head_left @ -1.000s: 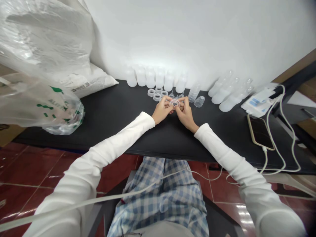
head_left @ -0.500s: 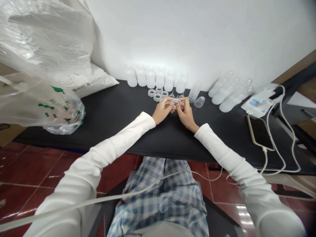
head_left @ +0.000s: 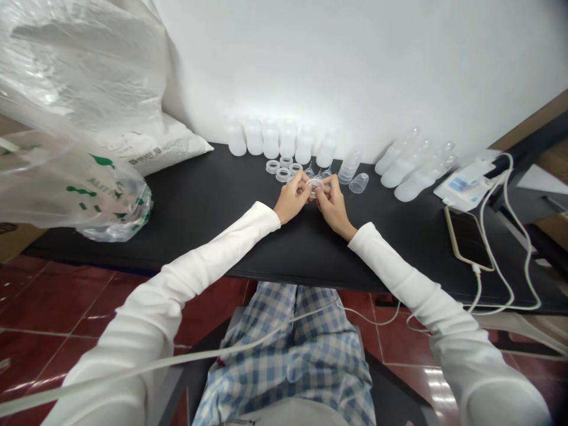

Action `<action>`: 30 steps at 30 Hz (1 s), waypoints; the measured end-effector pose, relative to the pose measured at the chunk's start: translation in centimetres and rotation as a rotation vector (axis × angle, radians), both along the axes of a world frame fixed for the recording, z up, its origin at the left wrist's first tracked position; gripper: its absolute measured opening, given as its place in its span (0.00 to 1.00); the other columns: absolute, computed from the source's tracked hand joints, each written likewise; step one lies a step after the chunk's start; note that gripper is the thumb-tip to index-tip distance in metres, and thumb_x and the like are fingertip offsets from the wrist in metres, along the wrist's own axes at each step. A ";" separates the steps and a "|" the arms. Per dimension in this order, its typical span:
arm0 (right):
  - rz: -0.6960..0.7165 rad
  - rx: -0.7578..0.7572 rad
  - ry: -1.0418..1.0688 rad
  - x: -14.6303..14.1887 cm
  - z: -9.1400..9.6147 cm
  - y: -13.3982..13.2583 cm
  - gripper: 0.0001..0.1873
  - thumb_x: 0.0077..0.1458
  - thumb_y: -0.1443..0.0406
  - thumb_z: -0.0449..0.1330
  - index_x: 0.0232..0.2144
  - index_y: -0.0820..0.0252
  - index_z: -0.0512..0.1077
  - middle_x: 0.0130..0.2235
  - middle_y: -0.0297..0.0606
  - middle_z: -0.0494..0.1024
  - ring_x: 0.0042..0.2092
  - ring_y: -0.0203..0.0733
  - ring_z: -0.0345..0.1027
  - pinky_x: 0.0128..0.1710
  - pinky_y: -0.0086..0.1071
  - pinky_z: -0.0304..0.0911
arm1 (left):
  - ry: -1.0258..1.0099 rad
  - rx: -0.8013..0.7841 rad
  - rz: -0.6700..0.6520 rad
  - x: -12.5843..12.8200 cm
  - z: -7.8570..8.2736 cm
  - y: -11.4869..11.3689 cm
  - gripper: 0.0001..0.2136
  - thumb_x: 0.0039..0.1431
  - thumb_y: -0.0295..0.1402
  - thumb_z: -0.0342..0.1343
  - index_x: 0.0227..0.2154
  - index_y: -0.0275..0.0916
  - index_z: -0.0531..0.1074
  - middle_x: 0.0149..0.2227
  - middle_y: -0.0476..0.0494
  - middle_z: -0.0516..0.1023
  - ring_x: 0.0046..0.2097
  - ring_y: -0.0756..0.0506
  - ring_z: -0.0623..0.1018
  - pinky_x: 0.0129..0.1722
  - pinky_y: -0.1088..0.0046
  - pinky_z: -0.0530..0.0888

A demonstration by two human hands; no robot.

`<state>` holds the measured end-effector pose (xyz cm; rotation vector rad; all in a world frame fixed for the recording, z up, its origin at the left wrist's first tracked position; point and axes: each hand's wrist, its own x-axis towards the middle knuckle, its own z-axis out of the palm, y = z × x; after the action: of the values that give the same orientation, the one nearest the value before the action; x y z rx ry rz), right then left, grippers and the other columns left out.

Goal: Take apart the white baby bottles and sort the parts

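Observation:
Between them, my left hand (head_left: 293, 197) and my right hand (head_left: 331, 204) grip a clear bottle collar ring (head_left: 315, 185) above the black table. The fingers of both hands are closed on its rim, and part of the ring is hidden by them. Just beyond my fingers lie several loose collar rings (head_left: 283, 174) and a few clear bottle nipples (head_left: 326, 173). Behind these stands a row of frosted baby bottles (head_left: 271, 142) against the wall. To the right of my right hand are a stack of clear caps (head_left: 350, 165) and one separate cap (head_left: 359, 183) lying tilted.
More bottles with domed tops (head_left: 412, 182) lie at the right. Past them are a white box (head_left: 464, 183), a phone (head_left: 469, 239) and white cables (head_left: 486, 228). Plastic bags (head_left: 115, 195) fill the left end of the black table (head_left: 293, 254).
Both hands stay in nearly the same place. The ring has tilted slightly between my fingers, and my right hand has shifted a little to the left.

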<state>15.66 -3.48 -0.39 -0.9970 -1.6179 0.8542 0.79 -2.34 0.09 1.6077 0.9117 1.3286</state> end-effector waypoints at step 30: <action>-0.109 0.163 0.000 -0.7 0.4 -0.4 0.24 0.63 0.41 0.55 0.36 0.53 0.64 0.26 0.29 0.71 0.27 0.36 0.64 0.29 0.34 0.61 | 0.282 0.255 0.031 0.1 -1.5 0.6 0.17 0.74 0.51 0.39 0.42 0.42 0.61 0.31 0.44 0.76 0.31 0.45 0.79 0.36 0.65 0.75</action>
<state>14.96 -3.89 0.04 -0.9604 -1.5910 0.6385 0.94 -1.71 -1.45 2.0233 0.9657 1.3013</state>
